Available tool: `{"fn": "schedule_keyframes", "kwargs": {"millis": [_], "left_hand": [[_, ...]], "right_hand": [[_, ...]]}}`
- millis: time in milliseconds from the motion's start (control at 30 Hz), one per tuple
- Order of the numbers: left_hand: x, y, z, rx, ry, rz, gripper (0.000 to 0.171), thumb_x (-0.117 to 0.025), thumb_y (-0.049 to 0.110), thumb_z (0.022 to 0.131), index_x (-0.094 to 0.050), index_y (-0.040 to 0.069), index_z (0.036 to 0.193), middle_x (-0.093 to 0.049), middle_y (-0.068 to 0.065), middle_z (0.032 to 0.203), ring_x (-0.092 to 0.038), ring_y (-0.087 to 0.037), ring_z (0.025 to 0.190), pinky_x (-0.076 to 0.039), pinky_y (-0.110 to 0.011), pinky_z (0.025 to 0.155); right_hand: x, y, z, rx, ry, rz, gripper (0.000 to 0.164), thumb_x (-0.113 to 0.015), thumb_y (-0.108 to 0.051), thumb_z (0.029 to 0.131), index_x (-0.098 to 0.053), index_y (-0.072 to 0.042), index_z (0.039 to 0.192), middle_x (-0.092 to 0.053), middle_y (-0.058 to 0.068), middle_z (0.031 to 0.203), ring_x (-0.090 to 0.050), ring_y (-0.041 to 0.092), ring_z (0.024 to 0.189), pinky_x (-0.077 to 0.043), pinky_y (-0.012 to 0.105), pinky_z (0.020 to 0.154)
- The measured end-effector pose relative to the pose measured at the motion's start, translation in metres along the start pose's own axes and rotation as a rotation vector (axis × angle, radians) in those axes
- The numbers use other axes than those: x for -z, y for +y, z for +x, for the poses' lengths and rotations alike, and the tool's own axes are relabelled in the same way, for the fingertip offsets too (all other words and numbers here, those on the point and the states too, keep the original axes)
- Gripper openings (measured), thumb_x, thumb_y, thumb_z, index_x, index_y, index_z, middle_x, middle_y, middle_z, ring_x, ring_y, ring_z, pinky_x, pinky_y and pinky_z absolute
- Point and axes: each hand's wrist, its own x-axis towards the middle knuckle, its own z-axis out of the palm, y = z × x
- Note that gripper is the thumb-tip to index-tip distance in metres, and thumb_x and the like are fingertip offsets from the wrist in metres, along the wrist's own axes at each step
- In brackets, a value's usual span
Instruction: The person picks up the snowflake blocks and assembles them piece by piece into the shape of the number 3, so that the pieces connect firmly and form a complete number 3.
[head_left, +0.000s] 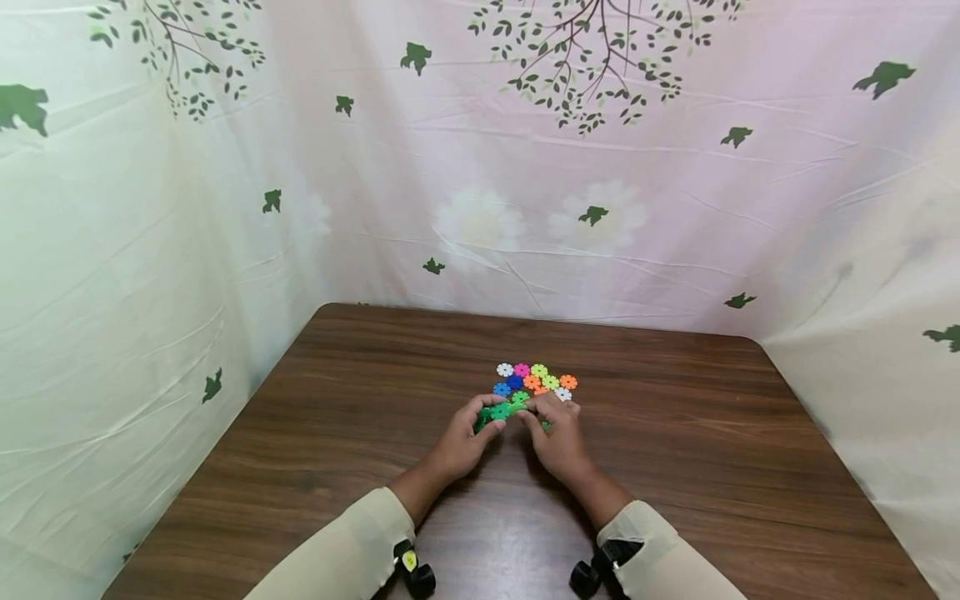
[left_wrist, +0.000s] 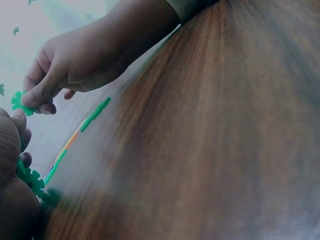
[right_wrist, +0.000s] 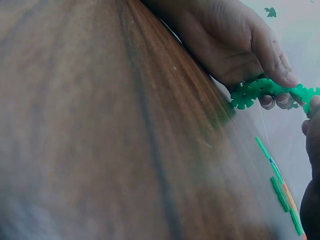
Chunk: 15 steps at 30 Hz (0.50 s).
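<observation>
I monitor remotely: the left hand [head_left: 459, 443] grips the green chain [head_left: 500, 412], long axis running rightward toward the green disc [left_wrist: 17, 101] that the right hand [head_left: 561, 440] pinches.

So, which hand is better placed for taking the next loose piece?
Probably the right hand: it pinches a single green disc, and many loose pieces lie just beyond it. The left hand seems more occupied, since it holds the green chain.
</observation>
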Motion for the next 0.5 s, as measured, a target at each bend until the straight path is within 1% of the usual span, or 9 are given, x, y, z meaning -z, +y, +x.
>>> {"fn": "schedule_keyframes", "kwargs": {"millis": [67, 133, 200, 267, 300, 400, 500], "left_hand": [[0.0002, 0.0003, -0.0003, -0.001, -0.001, 0.006, 0.036, -0.062, 0.012, 0.112, -0.06, 0.0, 0.145, -0.064, -0.022, 0.148, -0.057, -0.035, 0.141, -0.046, -0.043, 0.116], [0.0004, 0.0001, -0.0004, -0.003, -0.002, 0.013, 0.036, -0.062, 0.013, 0.112, -0.06, 0.0, 0.146, -0.063, -0.022, 0.149, -0.057, -0.036, 0.142, -0.046, -0.047, 0.117], [0.0004, -0.0002, -0.0003, -0.003, -0.003, 0.023, 0.037, -0.062, 0.013, 0.112, -0.061, 0.0, 0.146, -0.062, -0.022, 0.149, -0.056, -0.037, 0.144, -0.045, -0.051, 0.118], [0.0003, -0.0009, -0.0001, -0.002, -0.003, 0.028, 0.037, -0.062, 0.014, 0.112, -0.061, 0.001, 0.146, -0.062, -0.022, 0.149, -0.055, -0.037, 0.144, -0.044, -0.053, 0.118], [0.0002, -0.0013, 0.0, -0.001, -0.003, 0.031, 0.037, -0.062, 0.014, 0.112, -0.061, 0.001, 0.147, -0.062, -0.022, 0.148, -0.055, -0.037, 0.144, -0.044, -0.054, 0.118], [0.0, -0.0022, 0.0001, -0.002, -0.001, 0.036, 0.038, -0.062, 0.014, 0.112, -0.061, 0.0, 0.147, -0.063, -0.022, 0.147, -0.055, -0.037, 0.143, -0.043, -0.054, 0.118], [-0.0004, -0.0021, -0.0006, -0.003, -0.002, 0.041, 0.038, -0.062, 0.015, 0.112, -0.062, 0.001, 0.147, -0.063, -0.021, 0.146, -0.055, -0.035, 0.141, -0.044, -0.052, 0.117]], "right_hand": [[0.0003, -0.0009, 0.0006, 0.014, -0.003, -0.003, 0.012, -0.083, 0.007, 0.088, -0.077, -0.003, 0.092, -0.077, 0.008, 0.092, -0.07, 0.023, 0.086, -0.029, 0.042, 0.091], [0.0005, -0.0009, 0.0015, 0.035, -0.001, 0.016, 0.012, -0.083, 0.009, 0.088, -0.078, -0.001, 0.092, -0.078, 0.009, 0.091, -0.071, 0.022, 0.085, -0.038, 0.04, 0.092], [0.001, -0.0009, 0.0021, 0.044, 0.003, 0.061, 0.011, -0.082, 0.01, 0.088, -0.079, 0.001, 0.094, -0.078, 0.011, 0.092, -0.072, 0.023, 0.084, -0.047, 0.03, 0.09], [0.0018, -0.0011, 0.0024, 0.046, 0.007, 0.122, 0.01, -0.081, 0.011, 0.089, -0.079, 0.003, 0.096, -0.079, 0.013, 0.092, -0.072, 0.026, 0.082, -0.053, 0.02, 0.082], [0.0022, -0.0014, 0.0024, 0.046, 0.008, 0.156, 0.008, -0.08, 0.011, 0.091, -0.079, 0.006, 0.096, -0.079, 0.014, 0.093, -0.072, 0.027, 0.082, -0.054, 0.018, 0.077], [0.0036, -0.0035, 0.0023, 0.048, 0.006, 0.208, 0.008, -0.078, 0.012, 0.092, -0.078, 0.008, 0.099, -0.077, 0.016, 0.093, -0.071, 0.029, 0.082, -0.053, 0.014, 0.078], [0.0038, -0.0053, 0.0024, 0.08, 0.01, 0.195, 0.011, -0.079, 0.014, 0.091, -0.079, 0.006, 0.098, -0.076, 0.015, 0.093, -0.07, 0.028, 0.081, -0.053, 0.015, 0.077]]}}
